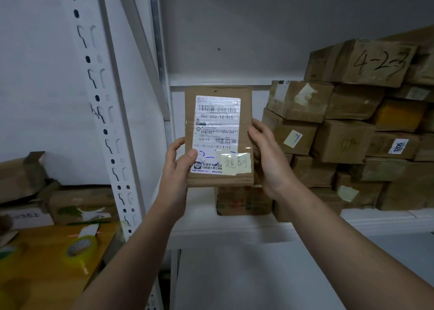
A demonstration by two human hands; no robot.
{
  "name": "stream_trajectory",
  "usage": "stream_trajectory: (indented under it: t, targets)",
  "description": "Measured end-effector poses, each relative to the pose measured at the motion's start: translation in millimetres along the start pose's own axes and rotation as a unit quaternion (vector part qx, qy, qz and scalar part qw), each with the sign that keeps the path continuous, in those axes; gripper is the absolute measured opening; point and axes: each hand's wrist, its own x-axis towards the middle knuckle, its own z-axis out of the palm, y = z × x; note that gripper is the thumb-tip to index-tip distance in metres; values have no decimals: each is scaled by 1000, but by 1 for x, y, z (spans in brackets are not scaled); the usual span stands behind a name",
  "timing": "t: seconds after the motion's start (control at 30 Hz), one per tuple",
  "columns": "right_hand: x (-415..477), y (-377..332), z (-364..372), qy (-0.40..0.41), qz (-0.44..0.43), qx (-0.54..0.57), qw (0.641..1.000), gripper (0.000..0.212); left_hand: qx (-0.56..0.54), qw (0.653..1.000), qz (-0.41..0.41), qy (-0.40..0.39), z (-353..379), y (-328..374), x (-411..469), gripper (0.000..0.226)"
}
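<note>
I hold a flat brown cardboard parcel (244,112) upright in front of me, its white shipping label (217,126) and a strip of masking tape with handwriting (234,163) facing me. My left hand (178,168) grips the lower left edge, thumb on the front near the label. My right hand (265,154) grips the right edge, fingers curled round the side. The parcel hangs in the air in front of a white metal shelf (234,230).
Several brown cardboard boxes (347,140) are stacked on the shelf at the right, one marked 4-23 (375,63). A small box (244,200) sits below the parcel. A perforated white upright (105,122) stands left of it. Further left lie boxes and a yellow tape roll (79,248).
</note>
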Motion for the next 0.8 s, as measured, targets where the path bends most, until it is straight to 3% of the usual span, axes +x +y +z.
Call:
stream_trajectory:
  t: [0.13, 0.37, 0.53, 0.7, 0.8]
  targets:
    - [-1, 7, 4, 6, -5, -12, 1000, 14, -1, 1000, -8, 4, -3, -4, -2, 27]
    - [-1, 9, 5, 7, -10, -6, 1000, 13, 6, 1000, -1, 5, -5, -4, -1, 41]
    - [-5, 10, 3, 16, -4, 4, 1000, 14, 6, 1000, 2, 6, -1, -8, -4, 36]
    - [-16, 15, -14, 44, 10, 26, 999, 22, -7, 1000, 6, 0, 16, -14, -15, 39]
    - [-30, 14, -32, 67, 18, 30, 997, 39, -21, 1000, 6, -12, 34, -17, -27, 42]
